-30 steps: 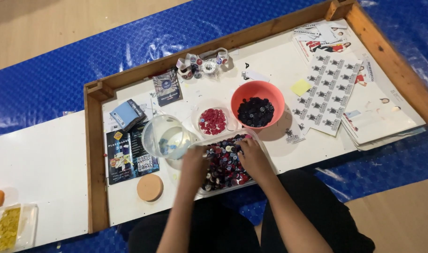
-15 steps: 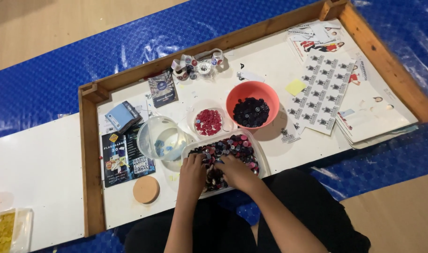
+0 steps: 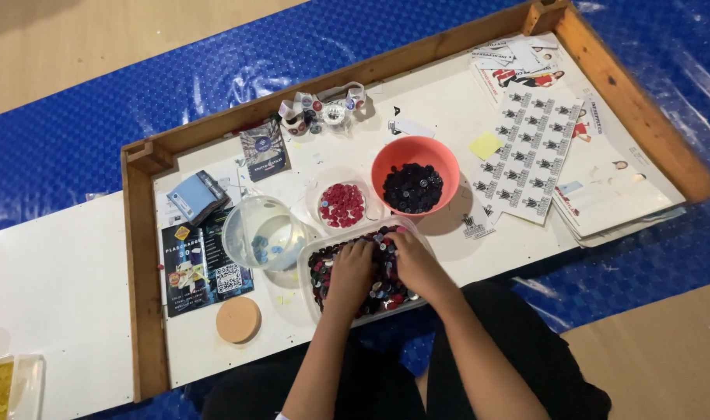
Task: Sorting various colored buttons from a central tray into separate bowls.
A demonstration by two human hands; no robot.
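Note:
Both my hands rest in a clear rectangular tray (image 3: 314, 257) filled with mixed red, black and pale buttons. My left hand (image 3: 349, 272) lies palm down on the buttons, fingers spread. My right hand (image 3: 414, 260) lies beside it on the tray's right half, fingers among the buttons. Just beyond the tray stand an orange bowl of black buttons (image 3: 415, 185), a small clear dish of red buttons (image 3: 341, 204) and a clear round container with a few blue buttons (image 3: 263, 232). Whether either hand pinches a button is hidden.
A wooden-framed white board (image 3: 137, 257) holds everything. Sticker sheets and papers (image 3: 534, 155) lie at the right, a yellow note (image 3: 485, 145), dark leaflets (image 3: 199, 268), a blue card packet (image 3: 198, 196), a cork disc (image 3: 238, 320), tape rolls (image 3: 320, 109) at the back. Blue matting surrounds it.
Both hands have shifted within the button tray, the right one from its far right edge toward the middle. The camera view has also drifted slightly.

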